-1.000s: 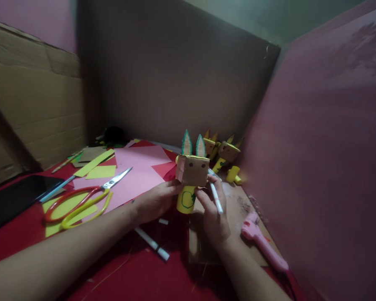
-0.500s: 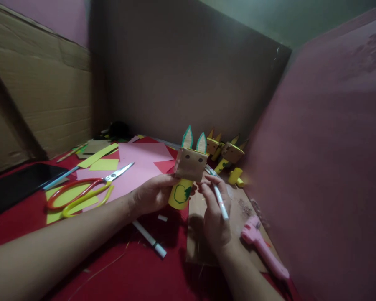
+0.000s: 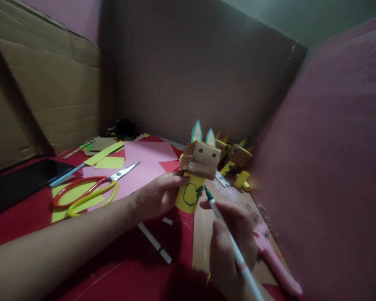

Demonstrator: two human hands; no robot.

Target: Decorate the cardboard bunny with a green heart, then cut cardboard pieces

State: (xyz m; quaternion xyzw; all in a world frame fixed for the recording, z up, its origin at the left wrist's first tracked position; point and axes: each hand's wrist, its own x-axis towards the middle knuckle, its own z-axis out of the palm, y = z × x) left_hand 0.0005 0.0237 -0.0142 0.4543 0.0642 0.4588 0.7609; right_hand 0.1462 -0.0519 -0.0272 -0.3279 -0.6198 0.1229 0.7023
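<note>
- Item: doll (image 3: 202,165), held aloft, tilted, near the left edge of the cardboard sheet (image 3: 202,246); not seen resting on anything.
- Left hand (image 3: 159,190): gripping the doll's yellow tube (image 3: 183,202), thumb in front just below the box head (image 3: 208,161), a fingertip showing at the far side.
- Right hand (image 3: 233,234): closed around a marker (image 3: 236,252), green tip just beside the tube; contact cannot be confirmed.
- Handling, as judged: light, probably hollow; tube fairly stiff but liable to dent if squeezed. Ears (image 3: 196,133) look thin and easily bent. Green lines might smudge.
- Recommended hold: tube sides, clear of the drawing; avoid lifting by ears or head.
- Surroundings: glue gun (image 3: 274,256) along the cardboard's right edge; scissors (image 3: 114,177) left of the doll, partly over pink paper (image 3: 150,154).
</note>
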